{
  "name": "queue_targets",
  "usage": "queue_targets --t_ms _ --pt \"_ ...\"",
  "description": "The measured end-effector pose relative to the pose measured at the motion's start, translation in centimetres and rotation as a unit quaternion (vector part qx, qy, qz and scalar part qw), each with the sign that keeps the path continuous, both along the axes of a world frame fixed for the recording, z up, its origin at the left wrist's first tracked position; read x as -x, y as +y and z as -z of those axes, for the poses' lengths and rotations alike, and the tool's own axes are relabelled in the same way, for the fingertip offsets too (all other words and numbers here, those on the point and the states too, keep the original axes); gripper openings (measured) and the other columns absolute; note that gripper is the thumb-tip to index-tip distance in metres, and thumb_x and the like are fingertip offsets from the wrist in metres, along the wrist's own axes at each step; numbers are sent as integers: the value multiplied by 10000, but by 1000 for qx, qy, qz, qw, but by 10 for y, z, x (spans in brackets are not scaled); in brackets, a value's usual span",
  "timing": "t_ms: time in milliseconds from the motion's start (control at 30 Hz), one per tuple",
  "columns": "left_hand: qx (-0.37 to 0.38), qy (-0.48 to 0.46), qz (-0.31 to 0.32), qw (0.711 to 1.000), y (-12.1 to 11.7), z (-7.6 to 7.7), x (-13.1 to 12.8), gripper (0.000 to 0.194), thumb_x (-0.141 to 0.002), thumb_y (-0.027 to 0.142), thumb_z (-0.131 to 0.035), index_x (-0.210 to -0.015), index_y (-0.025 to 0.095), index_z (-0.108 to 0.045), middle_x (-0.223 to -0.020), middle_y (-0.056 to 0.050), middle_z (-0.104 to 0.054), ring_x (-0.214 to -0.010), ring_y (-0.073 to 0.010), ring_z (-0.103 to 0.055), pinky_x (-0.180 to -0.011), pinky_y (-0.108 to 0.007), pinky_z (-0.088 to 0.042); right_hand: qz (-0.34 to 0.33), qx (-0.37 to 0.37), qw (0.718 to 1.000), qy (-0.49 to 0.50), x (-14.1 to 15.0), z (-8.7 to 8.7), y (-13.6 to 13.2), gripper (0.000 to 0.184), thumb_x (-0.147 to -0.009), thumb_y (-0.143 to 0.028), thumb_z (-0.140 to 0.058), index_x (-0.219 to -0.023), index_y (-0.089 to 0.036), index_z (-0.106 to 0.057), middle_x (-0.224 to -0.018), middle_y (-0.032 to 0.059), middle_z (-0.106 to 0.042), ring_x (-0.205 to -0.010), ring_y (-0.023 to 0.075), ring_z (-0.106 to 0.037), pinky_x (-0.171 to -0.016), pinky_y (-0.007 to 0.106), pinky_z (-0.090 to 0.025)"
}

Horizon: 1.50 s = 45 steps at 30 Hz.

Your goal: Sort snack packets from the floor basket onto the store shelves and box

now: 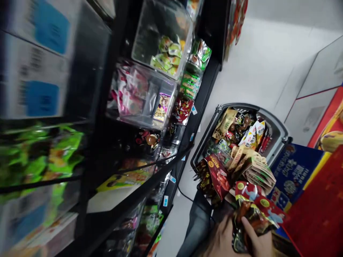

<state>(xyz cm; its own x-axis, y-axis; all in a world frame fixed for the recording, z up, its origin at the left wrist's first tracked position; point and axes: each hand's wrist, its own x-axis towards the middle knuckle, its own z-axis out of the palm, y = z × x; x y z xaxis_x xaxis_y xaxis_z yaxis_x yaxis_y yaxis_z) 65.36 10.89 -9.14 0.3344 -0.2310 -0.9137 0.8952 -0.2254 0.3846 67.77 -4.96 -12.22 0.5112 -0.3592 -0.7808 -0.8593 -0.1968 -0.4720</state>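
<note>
Several shiny snack packets (252,212) with red tops, dark bodies and a cartoon figure are held together at the bottom right. My right hand (258,242) is closed on them, one finger or thumb lying across their front. My left hand (221,237) is closed at their left edge; its fingertips are partly hidden and blurred. Just beyond my hands is a grey and black basket (278,134) full of packaged snacks. Brown paper-look packets (257,171) and a dark red packet (218,176) lie at its near side.
Black shelving (206,89) runs along the left with clear bins (150,107) of wrapped snacks. A thin black cable (179,189) hangs across the shelf edge. Blue boxes (294,171) and a red box (318,207) stand on the right. Pale floor (249,67) lies beyond the basket.
</note>
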Motion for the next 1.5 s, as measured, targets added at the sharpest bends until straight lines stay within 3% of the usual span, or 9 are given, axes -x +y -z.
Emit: queue_targets --t_ms 133,300,467,700,867,1033,1200,1367,1500 --pt "-28 -57 -43 997 11 -2 -37 1032 -646 310 -838 -1605 245 -461 -1602 -124 -537 -1471 -379 -508 -1269 -471 -414 -9 7 1000 22 -23 -3 23 692 -495 -643 -942 -966 -189 -714 -981 115 -790 -990 348 -724 -983 487 -578" --pt "-101 -95 -156 978 22 -22 -70 746 -679 310 -826 -1399 267 -635 -1320 -72 -758 -1244 -311 -700 -1117 -417 -559 -20 -59 998 16 -48 -33 51 616 -620 -619 -919 -1030 -200 -729 -995 97 -806 -963 325 -752 -898 463 -629" --pt "-104 -112 -156 976 58 -32 -96 463 -763 284 -765 -1218 211 -724 -1156 -74 -815 -1081 -259 -763 -957 -352 -611 -35 -125 991 -36 -84 -45 90 581 -702 -537 -916 -1143 -208 -729 -1078 90 -806 -1038 317 -752 -973 504 -617" --pt "-67 -150 -101 981 125 -2 -139 237 -822 247 -672 -1020 157 -767 -979 -39 -821 -970 -227 -756 -874 -297 -594 -100 -264 957 -60 -160 -12 130 590 -690 -482 -950 -1185 -241 -738 -1152 61 -797 -1117 286 -732 -1081 480 -565" --pt "-91 -111 -86 986 147 4 -140 189 -816 288 -675 -911 148 -759 -854 -23 -794 -860 -221 -736 -802 -283 -583 -167 -376 911 -18 -199 13 141 555 -648 -406 -978 -1136 -240 -772 -1137 36 -806 -1093 267 -738 -1073 458 -568" --pt "-78 -105 -75 989 167 11 -124 237 -835 326 -676 -977 159 -768 -931 -44 -805 -953 -248 -749 -872 -313 -592 -171 -451 875 40 -194 26 159 559 -581 -300 -996 -1095 -235 -785 -1017 13 -820 -982 248 -762 -979 429 -609" --pt "-158 -133 -60 977 194 16 -120 377 -813 365 -764 -1133 170 -737 -1023 -84 -806 -1057 -290 -750 -966 -383 -590 -68 -408 909 47 -171 37 197 386 -614 -324 -956 -934 -202 -778 -932 18 -816 -871 235 -771 -894 396 -625" --pt "-212 -177 -178 945 210 26 -109 666 -880 465 -753 -1463 222 -541 -1451 -141 -654 -1340 -297 -630 -1134 -455 -499 -4 -384 923 -2 -193 54 225 388 -591 -281 -944 -914 -208 -742 -894 14 -809 -870 250 -786 -862 391 -648" --pt "-227 -188 -313 903 213 28 -84 622 -957 502 -663 -1494 242 -487 -1533 -165 -570 -1347 -278 -617 -1088 -434 -528 81 -313 940 -109 -242 88 236 427 -625 -280 -926 -982 -220 -699 -889 0 -794 -918 238 -790 -885 390 -668"
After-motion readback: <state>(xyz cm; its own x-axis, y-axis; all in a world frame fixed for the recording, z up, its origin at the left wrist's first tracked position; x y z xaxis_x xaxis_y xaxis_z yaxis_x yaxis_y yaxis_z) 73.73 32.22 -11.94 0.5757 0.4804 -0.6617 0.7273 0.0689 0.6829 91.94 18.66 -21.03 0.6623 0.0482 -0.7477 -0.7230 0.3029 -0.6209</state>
